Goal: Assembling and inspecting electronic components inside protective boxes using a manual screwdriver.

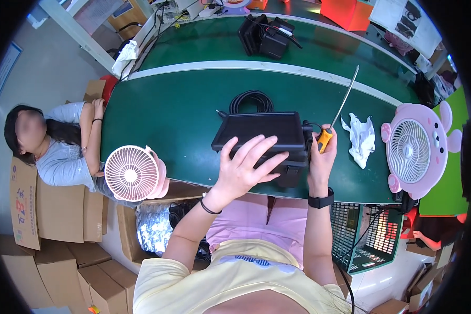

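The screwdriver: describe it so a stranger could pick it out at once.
On the green worktable, look right of the black box. The right hand grips the screwdriver upright there. Its orange handle and long thin metal shaft set it apart from the crumpled white cloth alongside.

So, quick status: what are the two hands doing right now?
Left hand spread flat on the black rectangular box. Right hand grips the orange-handled screwdriver, shaft upward. White crumpled cloth lies apart.
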{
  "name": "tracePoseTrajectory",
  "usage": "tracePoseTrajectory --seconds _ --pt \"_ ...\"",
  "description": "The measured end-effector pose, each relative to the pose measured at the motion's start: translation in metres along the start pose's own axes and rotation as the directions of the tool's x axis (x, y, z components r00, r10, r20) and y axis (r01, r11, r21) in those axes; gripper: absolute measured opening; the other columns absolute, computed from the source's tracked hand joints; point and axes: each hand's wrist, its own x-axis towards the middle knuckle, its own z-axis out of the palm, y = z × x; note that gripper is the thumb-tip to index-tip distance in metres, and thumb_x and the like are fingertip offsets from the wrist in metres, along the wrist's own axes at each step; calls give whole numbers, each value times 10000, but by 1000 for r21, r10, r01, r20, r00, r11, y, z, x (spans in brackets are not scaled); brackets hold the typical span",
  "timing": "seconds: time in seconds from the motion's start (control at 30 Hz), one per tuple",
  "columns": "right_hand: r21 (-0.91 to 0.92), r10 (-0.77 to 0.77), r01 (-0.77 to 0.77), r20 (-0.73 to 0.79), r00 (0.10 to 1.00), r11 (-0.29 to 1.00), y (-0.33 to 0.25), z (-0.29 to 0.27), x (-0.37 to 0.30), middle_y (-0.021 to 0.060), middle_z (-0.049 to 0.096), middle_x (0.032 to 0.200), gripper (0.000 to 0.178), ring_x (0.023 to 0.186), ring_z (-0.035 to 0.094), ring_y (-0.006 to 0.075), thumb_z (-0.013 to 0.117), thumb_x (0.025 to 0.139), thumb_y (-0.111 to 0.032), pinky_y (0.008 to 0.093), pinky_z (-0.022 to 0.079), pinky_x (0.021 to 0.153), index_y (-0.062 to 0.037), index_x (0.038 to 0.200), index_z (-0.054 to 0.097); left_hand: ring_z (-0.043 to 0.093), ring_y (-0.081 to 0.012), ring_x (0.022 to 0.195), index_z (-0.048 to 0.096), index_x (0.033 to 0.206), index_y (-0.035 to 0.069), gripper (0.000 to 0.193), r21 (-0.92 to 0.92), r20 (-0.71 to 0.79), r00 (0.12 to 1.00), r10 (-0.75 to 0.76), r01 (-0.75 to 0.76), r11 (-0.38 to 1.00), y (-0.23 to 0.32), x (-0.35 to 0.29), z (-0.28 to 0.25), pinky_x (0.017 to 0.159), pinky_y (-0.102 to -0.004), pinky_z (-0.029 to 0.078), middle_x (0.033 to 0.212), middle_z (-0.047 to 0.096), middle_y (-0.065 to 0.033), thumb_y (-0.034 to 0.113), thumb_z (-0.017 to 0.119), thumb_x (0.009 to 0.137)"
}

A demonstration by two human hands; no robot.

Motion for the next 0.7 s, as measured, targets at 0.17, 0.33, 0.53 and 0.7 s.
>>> tracePoseTrajectory --seconds 0.17,0.33,0.53,0.7 --pt "-83 71 -75 -51 996 994 5 4 28 -1 565 1001 386 874 540 66 690 936 -26 210 467 777 -64 1286 533 480 -232 1346 644 1291 330 440 -46 90 996 12 -8 999 13 15 5 1124 -626 243 1484 499 -31 287 678 855" --pt "-223 84 -79 11 996 972 32 -4 61 -25 606 962 315 794 554 45 706 951 -151 174 454 634 -59 1228 591 509 -201 1309 701 1141 237 294 -127 172 968 186 -165 978 53 9 32 1103 -553 346 1363 597 8 222 614 860" --pt "-426 -169 119 -82 982 897 47 -22 95 52 729 1117 324 921 661 77 688 966 -232 201 503 621 -49 1223 614 423 -237 1365 650 1172 260 345 103 203 971 127 -151 983 26 26 93 1098 -674 290 1425 510 0 242 618 829" --pt "-409 -133 46 -186 973 911 45 -31 92 49 735 1053 311 729 619 61 654 993 -271 203 474 546 -50 1209 628 406 -243 1378 639 1239 260 413 197 202 979 29 -69 978 -36 39 114 1131 -679 246 1395 523 -14 203 609 831"
